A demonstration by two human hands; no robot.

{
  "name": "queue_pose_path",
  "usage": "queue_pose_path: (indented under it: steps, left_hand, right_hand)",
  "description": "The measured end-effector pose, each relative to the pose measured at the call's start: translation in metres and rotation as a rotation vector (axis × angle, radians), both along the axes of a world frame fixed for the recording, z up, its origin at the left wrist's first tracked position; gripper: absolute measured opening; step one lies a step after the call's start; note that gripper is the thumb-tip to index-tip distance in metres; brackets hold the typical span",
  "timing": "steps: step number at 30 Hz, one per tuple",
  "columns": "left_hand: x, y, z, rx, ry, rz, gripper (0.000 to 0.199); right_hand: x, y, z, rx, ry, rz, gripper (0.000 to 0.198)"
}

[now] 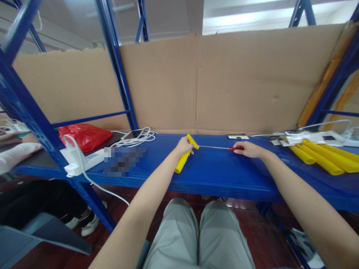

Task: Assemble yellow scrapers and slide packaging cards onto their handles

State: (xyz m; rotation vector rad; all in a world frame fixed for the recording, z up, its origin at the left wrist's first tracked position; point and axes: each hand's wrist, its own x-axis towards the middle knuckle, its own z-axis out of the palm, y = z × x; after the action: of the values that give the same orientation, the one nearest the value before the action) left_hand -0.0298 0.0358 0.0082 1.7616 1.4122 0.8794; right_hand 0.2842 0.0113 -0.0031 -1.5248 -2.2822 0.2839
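My left hand (184, 146) is wrapped round a yellow tube-shaped piece (183, 161), which lies slanted just over the blue shelf top (213, 166). A short yellow part juts from its upper right side. In my right hand (246, 150) is a screwdriver (214, 147), gripped by its red handle. Its thin metal shaft lies nearly level and points left, its tip meeting the yellow piece beside my left fingers. Whether the tip sits inside the piece or only touches it, I cannot tell.
Several yellow tubes (322, 158) lie at the right by a white power strip (329, 137). A small flat card-like item (237, 136) rests near the cardboard wall (238, 82). Leftward are coiled white cables (140, 137), a red bag (84, 135), a charger (71, 157) and another person's sleeve (19, 155).
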Motion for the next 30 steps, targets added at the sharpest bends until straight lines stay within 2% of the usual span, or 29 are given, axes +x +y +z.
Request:
queue_pose_path:
  steps: [7, 17, 23, 30]
  left_hand:
    - [0.001, 0.001, 0.0, 0.0, 0.012, -0.011, 0.026]
    - [0.002, -0.006, 0.004, -0.003, -0.01, -0.008, 0.025]
    - [-0.001, -0.003, 0.003, 0.052, 0.063, 0.034, 0.028]
    - [-0.004, -0.002, 0.004, 0.108, 0.125, 0.059, 0.031]
  right_hand:
    - [-0.001, 0.002, -0.002, -0.004, 0.03, -0.009, 0.037]
    - [-0.001, 0.002, -0.002, 0.003, 0.02, -0.013, 0.032]
    - [-0.011, -0.003, 0.004, 0.115, -0.021, -0.033, 0.027]
    - [-0.033, -0.019, 0.013, 0.229, -0.166, -0.105, 0.026]
